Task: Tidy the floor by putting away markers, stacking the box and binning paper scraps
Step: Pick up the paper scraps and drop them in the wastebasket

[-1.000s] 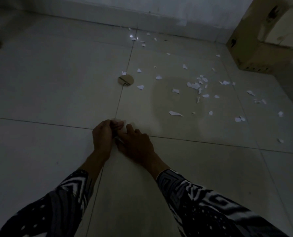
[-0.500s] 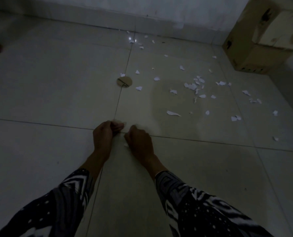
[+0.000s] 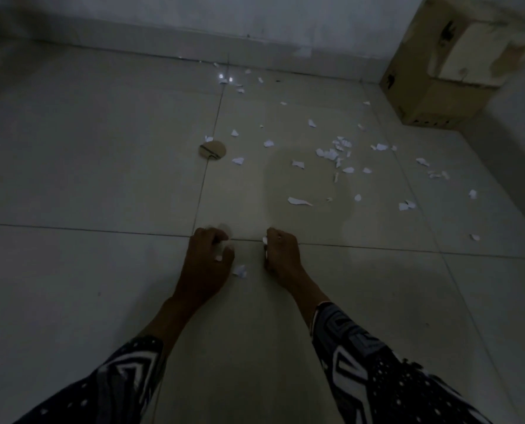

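White paper bits sit pinched in both curled hands, the left hand and right hand held apart low over the floor with one scrap lying between them, probably to gather more, while scattered scraps stretch toward the cardboard box by the wall.

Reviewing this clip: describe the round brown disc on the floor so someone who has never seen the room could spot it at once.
Start at the brown cardboard box in the far right corner and look left across the pale tiled floor, past the scattered white paper scraps. The round brown cardboard disc lies flat on the tile seam at the left edge of the scatter. It alone is round and brown; everything around it is white and ragged.
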Demonstrator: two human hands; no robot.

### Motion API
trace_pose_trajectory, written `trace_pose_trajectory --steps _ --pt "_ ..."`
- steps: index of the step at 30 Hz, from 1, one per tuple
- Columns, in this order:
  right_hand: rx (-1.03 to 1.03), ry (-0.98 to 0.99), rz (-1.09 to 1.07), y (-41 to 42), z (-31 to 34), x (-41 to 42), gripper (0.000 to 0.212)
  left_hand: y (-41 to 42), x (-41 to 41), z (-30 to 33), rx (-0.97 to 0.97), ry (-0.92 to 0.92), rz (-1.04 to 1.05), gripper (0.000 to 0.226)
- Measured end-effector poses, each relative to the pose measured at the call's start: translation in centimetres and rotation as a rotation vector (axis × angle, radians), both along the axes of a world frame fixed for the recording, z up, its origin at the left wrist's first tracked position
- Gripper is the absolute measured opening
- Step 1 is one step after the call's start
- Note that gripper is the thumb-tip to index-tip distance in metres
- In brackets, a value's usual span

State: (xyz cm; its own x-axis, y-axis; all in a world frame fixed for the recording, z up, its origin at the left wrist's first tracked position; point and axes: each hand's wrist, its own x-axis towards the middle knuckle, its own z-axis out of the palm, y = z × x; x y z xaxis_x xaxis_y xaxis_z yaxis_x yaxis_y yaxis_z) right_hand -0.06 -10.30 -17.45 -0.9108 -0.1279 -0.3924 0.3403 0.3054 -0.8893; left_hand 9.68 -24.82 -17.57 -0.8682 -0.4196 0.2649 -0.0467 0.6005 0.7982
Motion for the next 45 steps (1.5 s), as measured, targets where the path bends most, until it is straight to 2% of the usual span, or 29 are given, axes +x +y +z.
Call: trace_pose_trajectory --steps 1,3,7,11,13,18,24,34,39,45 --pt "0.016 0.016 -0.018 0.2 0.0 0.0 0.033 -0.2 0.5 -0.5 -0.135 -0.006 -0.003 0.017" --pt "0.074 0.067 -0.035 0.4 0.0 0.0 0.041 -0.3 1.7 -1.1 -0.226 -0.03 -0.016 0.025" --pt "0.107 0.097 -0.035 0.0 0.3 0.7 0.03 -0.9 2.3 -1.4 -0.444 -0.199 -0.062 0.056" --pt "0.12 0.146 -0.045 0.0 0.2 0.6 0.041 0.2 1.8 -1.4 -0.436 -0.271 -0.087 0.064" --pt "0.111 0.151 -0.065 -0.1 0.2 0.8 0.044 0.8 1.5 -1.2 -0.42 -0.27 -0.086 0.059" --pt "0.08 0.125 -0.091 0.0 0.2 1.1 0.045 0.7 1.1 -1.6 -0.375 -0.239 -0.101 0.026" --pt "0.085 0.135 -0.103 -0.1 0.1 1.0 0.044 0.5 0.9 -1.5 -0.426 -0.271 -0.138 0.013" --pt "0.106 0.153 -0.081 0.0 0.4 0.9 0.048 1.1 0.8 -0.8 -0.502 -0.344 -0.135 0.017" --pt "0.142 0.143 -0.021 0.3 0.8 0.8 0.044 1.1 0.4 -0.4 -0.416 -0.359 -0.083 0.015" --pt "0.305 0.265 0.091 2.3 1.7 -0.7 0.04 -0.1 -1.6 0.7 -0.25 -0.285 -0.147 0.013"
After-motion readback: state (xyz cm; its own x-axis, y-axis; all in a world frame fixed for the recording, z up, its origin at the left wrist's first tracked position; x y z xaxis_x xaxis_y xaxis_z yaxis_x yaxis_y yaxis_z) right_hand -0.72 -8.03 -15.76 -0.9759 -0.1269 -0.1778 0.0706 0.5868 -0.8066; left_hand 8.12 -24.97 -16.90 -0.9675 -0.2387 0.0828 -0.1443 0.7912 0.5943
